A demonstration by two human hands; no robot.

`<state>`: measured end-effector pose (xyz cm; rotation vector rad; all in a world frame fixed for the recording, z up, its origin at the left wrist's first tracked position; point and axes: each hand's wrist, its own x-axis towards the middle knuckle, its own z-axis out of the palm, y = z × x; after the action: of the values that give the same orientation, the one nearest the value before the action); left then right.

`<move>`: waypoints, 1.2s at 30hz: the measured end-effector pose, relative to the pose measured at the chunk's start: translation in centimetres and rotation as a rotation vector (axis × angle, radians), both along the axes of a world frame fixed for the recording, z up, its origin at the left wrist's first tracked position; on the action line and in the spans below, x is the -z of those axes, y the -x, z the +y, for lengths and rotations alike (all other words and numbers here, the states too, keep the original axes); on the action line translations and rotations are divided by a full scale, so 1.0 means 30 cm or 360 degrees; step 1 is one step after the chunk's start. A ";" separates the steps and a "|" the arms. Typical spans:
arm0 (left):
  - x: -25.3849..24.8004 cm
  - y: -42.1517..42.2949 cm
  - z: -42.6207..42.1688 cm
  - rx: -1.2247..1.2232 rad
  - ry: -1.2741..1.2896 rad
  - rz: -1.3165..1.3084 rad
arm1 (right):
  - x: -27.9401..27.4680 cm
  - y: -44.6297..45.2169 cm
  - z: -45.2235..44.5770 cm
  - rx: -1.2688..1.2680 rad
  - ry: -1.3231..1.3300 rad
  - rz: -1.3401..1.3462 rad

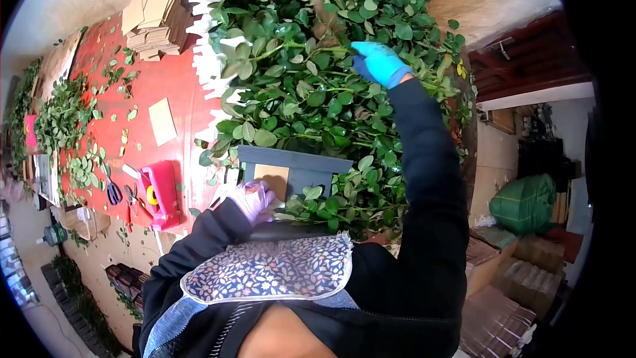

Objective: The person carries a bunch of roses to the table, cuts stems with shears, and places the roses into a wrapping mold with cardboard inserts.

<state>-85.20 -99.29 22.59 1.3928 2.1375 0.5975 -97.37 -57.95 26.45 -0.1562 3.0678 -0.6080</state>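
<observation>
My right hand [382,64], in a blue glove, reaches up over a large pile of leafy green stems [318,93]. Its fingers close around a stem [291,46] that runs to the left across the pile. In a purple glove, my left hand [253,200] rests at the lower left edge of a dark grey tray [298,154]. A brown cardboard piece [273,179] lies on the tray just beyond its fingers; what those fingers hold, if anything, is hidden. Leafy stems also lie over the tray's right side.
On the red table [119,119] are a pink tape dispenser [159,192], scissors [113,191], red-handled pliers [132,205], a loose card [162,121] and a stack of cardboard [156,23]. White wrapping [209,46] borders the pile. A green bundle [523,205] stands at right.
</observation>
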 end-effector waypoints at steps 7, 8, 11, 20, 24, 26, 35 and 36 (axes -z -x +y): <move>0.013 0.001 -0.009 0.0015 0.0030 -0.0033 | 0.326 -0.151 -0.012 -0.0244 -0.0101 -0.0400; 0.012 0.002 -0.011 -0.0033 0.0024 -0.0024 | 0.382 -0.193 -0.023 -0.0170 -0.0114 -0.0476; 0.010 -0.005 -0.015 -0.0042 0.0001 -0.0064 | 0.266 -0.224 -0.082 -0.0210 -0.0294 -0.0272; 0.038 -0.013 -0.008 -0.0026 0.0159 -0.0104 | -0.153 -0.191 -0.256 -0.0385 -0.0351 -0.0196; 0.037 -0.021 -0.035 -0.0063 0.0004 -0.0077 | -0.084 -0.145 -0.379 -0.0459 0.0005 -0.0181; 0.015 -0.005 -0.064 -0.0076 -0.0118 -0.0047 | 0.039 -0.174 -0.373 -0.0574 0.0032 -0.0509; -0.075 0.262 -0.165 -0.0529 -0.0593 0.0147 | -0.064 -0.223 -0.388 -0.0732 -0.0147 -0.0424; -0.111 0.285 -0.157 -0.0577 -0.0404 0.0351 | -0.116 -0.172 -0.385 -0.0639 0.0120 -0.0539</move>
<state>-93.74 -103.99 25.93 1.2505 2.5939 0.9166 -92.19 -69.49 29.94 -0.5859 2.5848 -0.6440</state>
